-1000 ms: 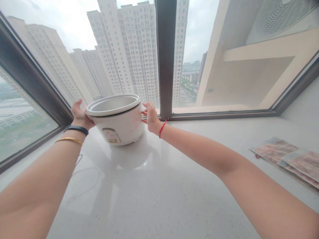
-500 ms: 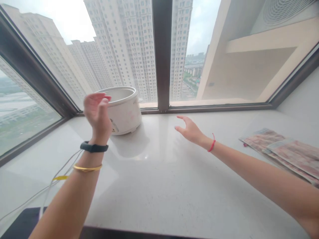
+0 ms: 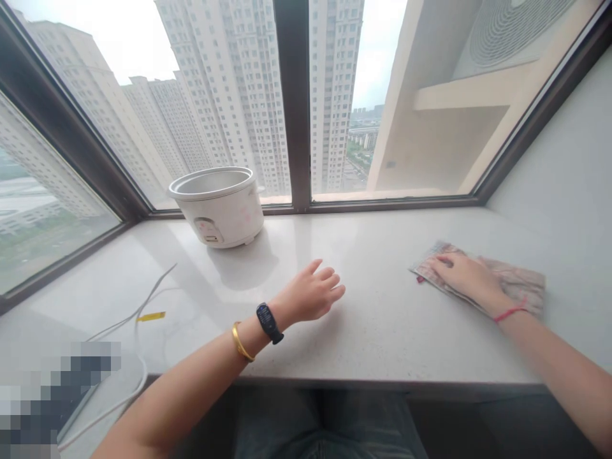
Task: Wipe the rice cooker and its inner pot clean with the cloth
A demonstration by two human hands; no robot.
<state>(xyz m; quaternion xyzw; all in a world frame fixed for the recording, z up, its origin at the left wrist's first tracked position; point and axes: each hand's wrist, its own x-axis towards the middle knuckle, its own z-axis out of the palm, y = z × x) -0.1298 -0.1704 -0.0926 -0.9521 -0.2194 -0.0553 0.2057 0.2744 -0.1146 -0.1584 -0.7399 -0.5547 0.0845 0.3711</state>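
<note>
A white rice cooker body [image 3: 217, 207] without a lid stands on the pale stone window ledge [image 3: 363, 306] near the glass, left of the window post. My left hand [image 3: 310, 294] hovers over the middle of the ledge, fingers loosely stretched, holding nothing; its wrist carries a black band and a gold bangle. My right hand [image 3: 461, 275] lies flat, fingers out, on a stack of patterned paper sheets [image 3: 511, 280] at the right. Both hands are well away from the cooker.
A white power cord [image 3: 143, 299] with a yellow tag trails across the ledge's left side and off its front edge. Dark window frames [image 3: 291, 108] border the ledge at the back and left; a white wall rises at the right.
Both hands let go of the cooker and drew back. The left hand swung to the ledge's middle; the right moved far right onto the paper sheets. The view pulled back.
</note>
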